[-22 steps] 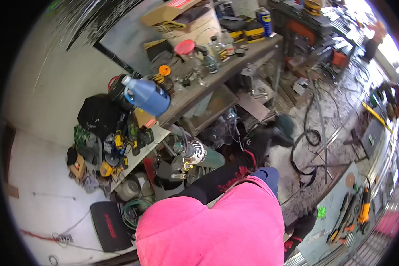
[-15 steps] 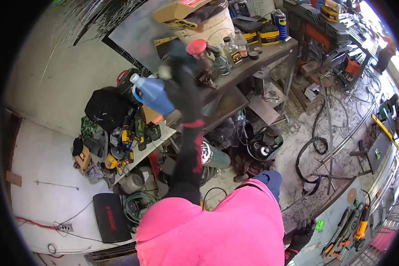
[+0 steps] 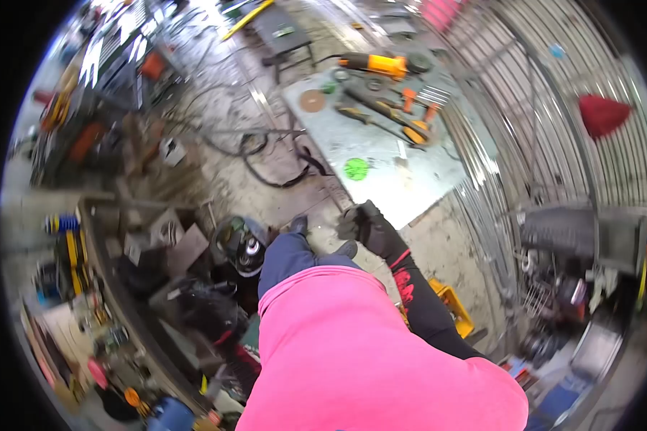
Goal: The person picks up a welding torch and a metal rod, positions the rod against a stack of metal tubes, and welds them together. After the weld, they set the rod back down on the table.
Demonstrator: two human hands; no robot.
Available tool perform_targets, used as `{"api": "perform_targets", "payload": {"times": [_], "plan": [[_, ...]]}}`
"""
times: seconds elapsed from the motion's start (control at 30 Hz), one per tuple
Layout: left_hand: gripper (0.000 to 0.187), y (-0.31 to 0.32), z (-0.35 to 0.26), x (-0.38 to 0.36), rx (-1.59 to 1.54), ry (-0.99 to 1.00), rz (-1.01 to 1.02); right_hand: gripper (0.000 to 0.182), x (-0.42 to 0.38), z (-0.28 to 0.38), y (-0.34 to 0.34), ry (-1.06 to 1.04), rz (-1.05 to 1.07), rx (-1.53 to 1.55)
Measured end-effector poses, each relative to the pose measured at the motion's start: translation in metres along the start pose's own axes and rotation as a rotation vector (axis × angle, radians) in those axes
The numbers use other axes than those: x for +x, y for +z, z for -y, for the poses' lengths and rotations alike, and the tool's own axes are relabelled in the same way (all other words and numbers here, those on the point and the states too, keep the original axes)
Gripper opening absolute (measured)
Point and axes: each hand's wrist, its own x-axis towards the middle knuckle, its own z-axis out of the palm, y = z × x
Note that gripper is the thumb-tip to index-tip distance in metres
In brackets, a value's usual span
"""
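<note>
Harsh white daylight enters at eleven o'clock and blows out the detail there. Glare spreads over the table at one o'clock and glints along the metal bars towards two. The pink shirt is evenly bright. At eight o'clock, deep shadow and motion blur smear the left hand. Straight lines bow near the round black border.

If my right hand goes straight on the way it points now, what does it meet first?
Probably the near edge of the grey table, close to the green round patch. From this one view I cannot tell whether the right hand is level with the table or above it.
</note>
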Motion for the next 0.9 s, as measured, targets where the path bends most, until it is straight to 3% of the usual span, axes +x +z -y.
{"api": "perform_targets", "payload": {"times": [0.03, 0.1, 0.2, 0.3, 0.33, 0.4, 0.43, 0.5, 0.57, 0.63, 0.7, 0.73, 0.8, 0.9], "plan": [[0.033, -0.020, -0.066, 0.000, -0.683, -0.294, 0.249, 0.059, -0.002, -0.009, -0.005, -0.053, 0.068, 0.002], [0.030, -0.056, -0.159, 0.036, -1.434, -0.443, 0.510, 0.058, -0.009, -0.022, -0.005, -0.123, 0.044, 0.044], [0.032, -0.093, -0.198, 0.090, -1.678, -0.270, 0.659, 0.055, -0.057, 0.009, 0.018, -0.159, 0.030, 0.010], [0.031, -0.067, -0.223, 0.118, -1.702, -0.209, 0.657, 0.052, -0.088, 0.008, 0.013, -0.205, -0.096, 0.100], [0.031, -0.073, -0.231, 0.130, -1.720, -0.232, 0.647, 0.047, -0.097, 0.003, 0.008, -0.279, -0.199, 0.030], [0.034, -0.097, -0.256, 0.148, -1.794, -0.317, 0.612, 0.042, -0.111, -0.010, -0.020, -0.326, -0.197, 0.079], [0.036, -0.107, -0.273, 0.152, -1.861, -0.373, 0.579, 0.039, -0.118, -0.007, -0.020, -0.363, -0.329, 0.022], [0.026, -0.089, -0.294, 0.140, -1.836, -0.075, 0.592, 0.028, -0.135, -0.027, -0.062, -0.414, -0.451, 0.301], [0.013, -0.091, -0.316, 0.117, -1.549, 0.437, 0.508, 0.023, -0.152, -0.047, -0.098, -0.458, -0.607, 0.421], [0.016, -0.110, -0.336, 0.095, -1.716, 0.566, 0.883, 0.020, -0.168, -0.057, -0.119, -0.442, -0.835, 0.533], [0.028, -0.091, -0.355, 0.065, -1.498, 1.115, 0.803, 0.022, -0.183, -0.051, -0.116, -0.483, -0.865, 0.593], [0.028, -0.096, -0.359, 0.066, -1.489, 1.104, 0.802, 0.023, -0.187, -0.051, -0.118, -0.511, -0.886, 0.555], [0.034, -0.112, -0.361, 0.075, -1.104, 1.327, 1.186, 0.023, -0.193, -0.050, -0.124, -0.568, -0.975, 0.460], [0.042, -0.108, -0.375, 0.100, -1.129, 1.353, 1.269, 0.028, -0.186, -0.032, -0.109, -0.603, -1.121, 0.281]]}}
